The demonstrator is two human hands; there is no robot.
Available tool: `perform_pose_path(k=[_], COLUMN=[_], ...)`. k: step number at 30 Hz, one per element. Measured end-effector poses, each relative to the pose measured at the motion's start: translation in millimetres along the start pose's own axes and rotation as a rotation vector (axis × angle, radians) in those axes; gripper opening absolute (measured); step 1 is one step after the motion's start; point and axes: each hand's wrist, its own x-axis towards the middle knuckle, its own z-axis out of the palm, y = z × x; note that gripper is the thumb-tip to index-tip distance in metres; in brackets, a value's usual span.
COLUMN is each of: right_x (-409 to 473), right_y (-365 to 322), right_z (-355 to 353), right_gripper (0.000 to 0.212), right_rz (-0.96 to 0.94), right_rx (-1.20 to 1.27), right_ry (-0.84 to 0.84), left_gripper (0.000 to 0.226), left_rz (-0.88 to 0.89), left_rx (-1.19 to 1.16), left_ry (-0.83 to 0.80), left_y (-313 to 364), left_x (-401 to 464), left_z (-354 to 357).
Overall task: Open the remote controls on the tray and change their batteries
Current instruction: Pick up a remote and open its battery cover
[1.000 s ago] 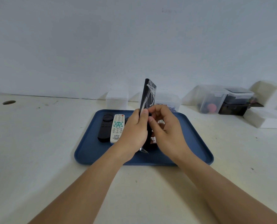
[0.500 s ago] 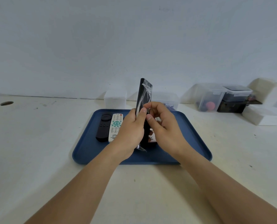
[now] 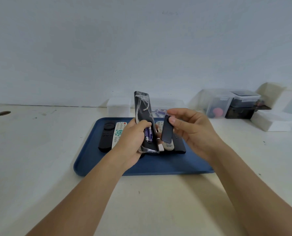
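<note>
My left hand [image 3: 131, 142] grips a black remote [image 3: 142, 108] wrapped in clear plastic, held nearly upright above the blue tray [image 3: 141, 166]. Its back compartment is uncovered and two purple batteries [image 3: 148, 133] show inside. My right hand [image 3: 193, 132] pinches the black battery cover [image 3: 166, 132] by its top end, just right of the remote. On the tray lie a black remote [image 3: 106, 137] and a white remote with teal buttons [image 3: 118, 133] at the left. A beige remote [image 3: 168, 145] and another black remote [image 3: 180, 147] lie behind my hands.
A white block [image 3: 118, 106] and a clear box [image 3: 165, 106] with purple batteries stand behind the tray. Clear lidded containers [image 3: 216, 103] and white foam pieces [image 3: 274, 121] sit at the back right. A hole [image 3: 3, 113] is in the table's far left.
The battery cover has come off the held remote and my right hand has carried it away to the right. The batteries are now exposed, and the remote has tilted back a little.
</note>
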Motion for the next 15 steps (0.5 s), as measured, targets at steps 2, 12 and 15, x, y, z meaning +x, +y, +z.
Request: perform_pose_path(k=[2, 12, 15], right_x=[3.1, -1.6, -3.5], right_y=[-3.0, -21.9, -24.3], right_z=[-13.3, -55.9, -60.5], right_gripper=[0.025, 0.025, 0.026], right_rz=[0.035, 0.401, 0.430], right_rx=[-0.050, -0.614, -0.788], right_ry=[0.042, -0.012, -0.063], left_gripper=[0.023, 0.031, 0.029], left_rz=[-0.002, -0.012, -0.002], left_rx=[-0.051, -0.093, -0.042], left_ry=[-0.010, -0.102, -0.100], left_y=[-0.8, -2.0, -6.2], left_x=[1.6, 2.6, 4.2], left_z=[-2.0, -5.2, -5.5])
